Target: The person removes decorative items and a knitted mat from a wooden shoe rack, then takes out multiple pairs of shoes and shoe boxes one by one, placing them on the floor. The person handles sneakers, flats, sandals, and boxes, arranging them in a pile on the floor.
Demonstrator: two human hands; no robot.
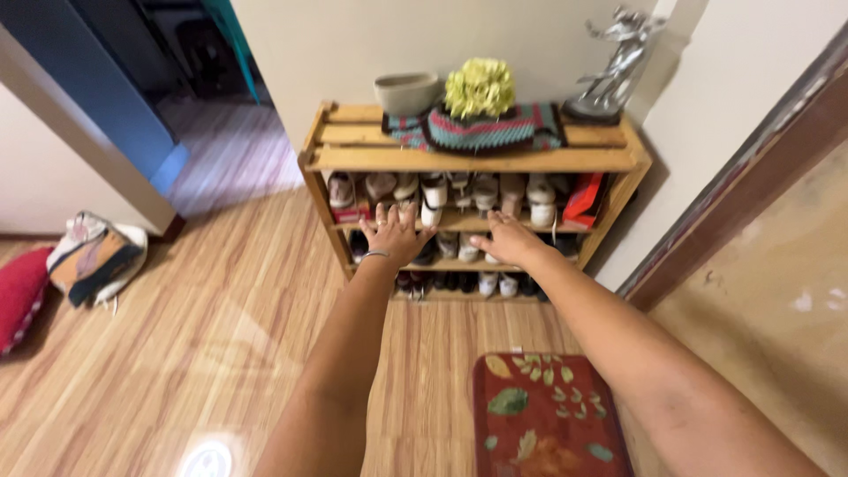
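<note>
Both my arms stretch out toward a low wooden shoe rack [477, 160] against the wall. My left hand [395, 234] is open with fingers spread, in front of the rack's upper shoe shelf, holding nothing. A thin bracelet circles that wrist. My right hand [507, 240] hovers at the middle shelf, fingers loosely apart and pointing down, nothing in it. Several pairs of shoes [483, 192] fill the shelves, mostly white and dark ones. A red shoe [584, 200] sits at the right end of the upper shelf.
On top of the rack stand a grey bowl [406, 92], yellow-green flowers [480, 87] on a crocheted mat [481, 131], and a silver figurine [614, 66]. A red leaf-patterned doormat [543, 415] lies near my feet. A bag [93, 256] and red cushion [19, 296] lie at left. A door frame [733, 190] runs along the right.
</note>
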